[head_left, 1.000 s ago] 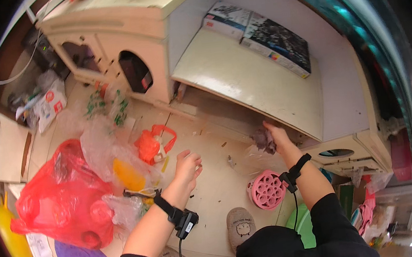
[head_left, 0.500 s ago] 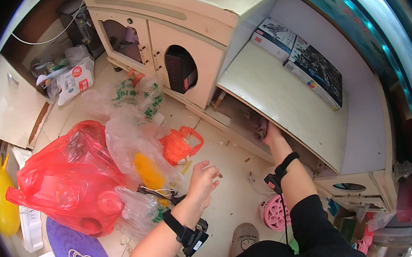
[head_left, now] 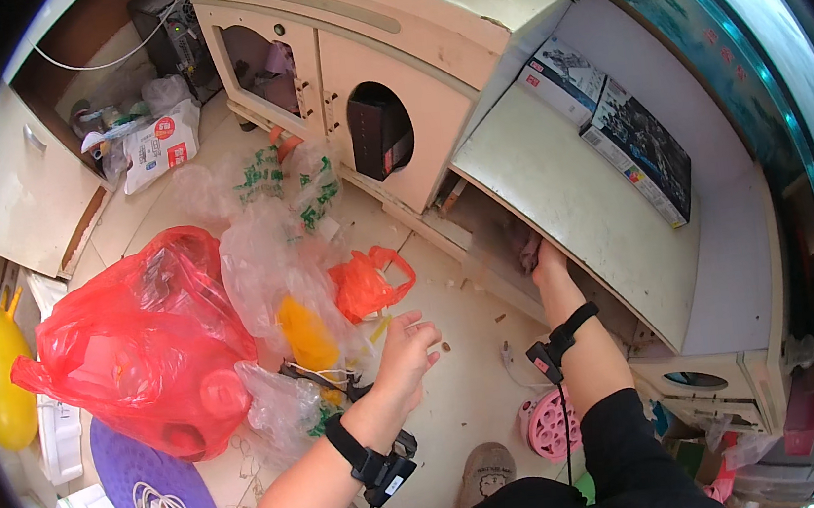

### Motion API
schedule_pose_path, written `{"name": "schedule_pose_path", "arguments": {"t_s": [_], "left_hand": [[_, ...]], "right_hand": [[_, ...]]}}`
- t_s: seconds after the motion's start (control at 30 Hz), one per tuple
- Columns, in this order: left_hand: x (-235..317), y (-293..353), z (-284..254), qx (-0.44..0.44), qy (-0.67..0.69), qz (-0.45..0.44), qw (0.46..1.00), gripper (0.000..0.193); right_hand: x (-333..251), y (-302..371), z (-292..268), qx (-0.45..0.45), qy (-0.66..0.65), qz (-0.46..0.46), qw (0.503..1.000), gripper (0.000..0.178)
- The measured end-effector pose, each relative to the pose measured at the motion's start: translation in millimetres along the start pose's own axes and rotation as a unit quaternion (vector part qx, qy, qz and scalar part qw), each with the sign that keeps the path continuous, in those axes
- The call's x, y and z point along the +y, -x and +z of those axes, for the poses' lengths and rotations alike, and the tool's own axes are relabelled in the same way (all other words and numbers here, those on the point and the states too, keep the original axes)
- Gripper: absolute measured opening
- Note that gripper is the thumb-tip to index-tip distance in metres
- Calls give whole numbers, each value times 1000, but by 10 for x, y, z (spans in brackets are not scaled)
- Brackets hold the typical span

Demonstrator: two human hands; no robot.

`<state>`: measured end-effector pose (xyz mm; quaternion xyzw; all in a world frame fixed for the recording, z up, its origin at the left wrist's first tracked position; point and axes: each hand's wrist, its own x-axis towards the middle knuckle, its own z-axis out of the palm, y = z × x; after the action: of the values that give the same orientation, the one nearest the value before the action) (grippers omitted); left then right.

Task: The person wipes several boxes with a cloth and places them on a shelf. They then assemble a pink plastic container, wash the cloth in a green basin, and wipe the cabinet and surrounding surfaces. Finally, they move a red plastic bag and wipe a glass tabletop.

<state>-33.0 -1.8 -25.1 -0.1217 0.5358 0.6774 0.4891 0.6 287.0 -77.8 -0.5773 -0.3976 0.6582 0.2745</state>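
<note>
My right hand [head_left: 549,264] reaches under the shelf board into the low compartment [head_left: 488,224] of the cream cabinet. Its fingers are closed on what looks like a crumpled greyish-pink cloth [head_left: 529,250], partly hidden by the board's edge and the shade. Over the floor, my left hand [head_left: 408,358] hangs with loosely bent fingers apart and holds nothing. Close to it are a small orange-red plastic bag [head_left: 363,286] and clear plastic bags [head_left: 263,254]. Each wrist wears a black strap with a small device.
A large red plastic bag [head_left: 143,341] fills the floor at left, beside a purple round mat [head_left: 119,483] bearing a white cable. Two flat boxes [head_left: 649,149] lean on the shelf above my right hand. A pink slotted plastic item [head_left: 550,427] stands near my foot.
The view has shifted slightly, so the cabinet appears farther right. My right hand stays in the low compartment with a small shift; my left hand keeps nearly the same pose.
</note>
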Motion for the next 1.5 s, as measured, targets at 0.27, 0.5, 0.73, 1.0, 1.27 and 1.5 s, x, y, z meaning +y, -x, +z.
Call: {"name": "schedule_pose_path", "arguments": {"t_s": [0.27,0.5,0.73,1.0,1.27,1.5], "left_hand": [[149,-172,-186,-31,-37,36,998,77],[18,-207,-116,-138,-16,-137,981,84],[-136,-170,-72,-162,-53,-80,982,61],[-268,49,231,-105,-84,27,991,54],[-418,33,284,-116,-34,34,992,55],[-129,29,49,-282,98,-44,953,55]], "right_hand": [[497,804,-1175,-194,28,-71,978,45],[474,1387,-1952,-330,104,21,938,46],[239,1346,-2109,-263,225,-22,938,40],[30,1349,-1165,-134,290,-488,813,34],[335,1758,-566,-223,307,-518,767,42],[288,2018,-568,-329,304,-536,716,49]]}}
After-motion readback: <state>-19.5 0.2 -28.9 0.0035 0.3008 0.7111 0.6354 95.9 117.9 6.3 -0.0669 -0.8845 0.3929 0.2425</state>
